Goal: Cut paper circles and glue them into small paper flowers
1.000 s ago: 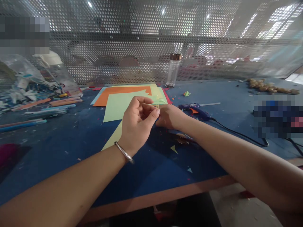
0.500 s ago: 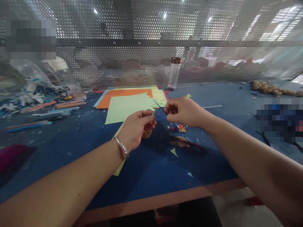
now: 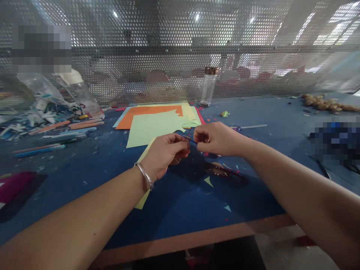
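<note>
My left hand (image 3: 168, 150), a silver bangle at its wrist, pinches a small, thin pale strip (image 3: 187, 139) between thumb and fingers. My right hand (image 3: 216, 138) has its fingers closed on a thin blue stick (image 3: 192, 141), which reaches across to the left fingertips and touches or crosses the strip. Both hands hover above the blue tabletop (image 3: 180, 210), close together. Below the right hand lie dark scissors (image 3: 227, 173) with reddish handles, blurred in shadow. A yellow paper strip (image 3: 143, 200) runs under my left wrist.
Behind the hands are stacked light green paper (image 3: 152, 127) and orange paper (image 3: 135, 116). A clear bottle (image 3: 208, 90) stands by the perforated metal screen (image 3: 168, 41). Paper scraps (image 3: 208, 181) dot the table. Left are folded strips (image 3: 81, 131); far right, brown beads (image 3: 326, 105).
My right hand has lowered, and the blue stick has moved down and left to meet the left fingertips. My left hand has shifted slightly right, still pinching the pale strip.
</note>
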`<state>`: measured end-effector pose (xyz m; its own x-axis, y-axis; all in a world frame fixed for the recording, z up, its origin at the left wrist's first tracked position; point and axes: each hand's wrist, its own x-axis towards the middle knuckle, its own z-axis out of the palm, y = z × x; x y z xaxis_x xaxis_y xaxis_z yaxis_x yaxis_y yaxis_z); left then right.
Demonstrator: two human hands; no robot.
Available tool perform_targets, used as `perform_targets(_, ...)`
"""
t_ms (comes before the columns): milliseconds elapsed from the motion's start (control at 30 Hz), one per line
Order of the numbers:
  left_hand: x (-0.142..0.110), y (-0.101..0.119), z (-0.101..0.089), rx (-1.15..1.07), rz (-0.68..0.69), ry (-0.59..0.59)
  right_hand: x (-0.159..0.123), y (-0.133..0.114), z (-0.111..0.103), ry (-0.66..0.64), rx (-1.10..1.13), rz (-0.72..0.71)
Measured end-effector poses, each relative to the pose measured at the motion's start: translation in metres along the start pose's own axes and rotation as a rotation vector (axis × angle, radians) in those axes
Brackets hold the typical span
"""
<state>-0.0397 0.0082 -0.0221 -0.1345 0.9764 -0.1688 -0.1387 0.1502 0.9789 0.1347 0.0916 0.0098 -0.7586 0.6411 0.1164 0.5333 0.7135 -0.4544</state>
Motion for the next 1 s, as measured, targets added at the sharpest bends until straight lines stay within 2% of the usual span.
perform_targets(133, -0.001, 0.003, 0.0, 0.007, 0.033, 0.02, -0.002, -0.005, -0.003, -0.034, 0.047, 0.006)
perform_targets(300, 0.003, 0.0, -0.001, 0.03, 0.105, 0.054, -0.003, -0.006, -0.005, -0.042, 0.052, -0.066)
perform_targets(533, 0.002, 0.0, -0.001, 0.155, 0.094, 0.083, -0.002, -0.003, -0.002, -0.054, 0.057, -0.137)
perform_targets(733, -0.002, 0.007, -0.004, 0.169, 0.01, 0.01, -0.002, 0.0, -0.001, -0.054, 0.066, -0.135)
perform_targets(1000, 0.003, 0.011, -0.007, 0.186, -0.033, -0.089, -0.004, 0.001, -0.007, -0.1, 0.088, -0.11)
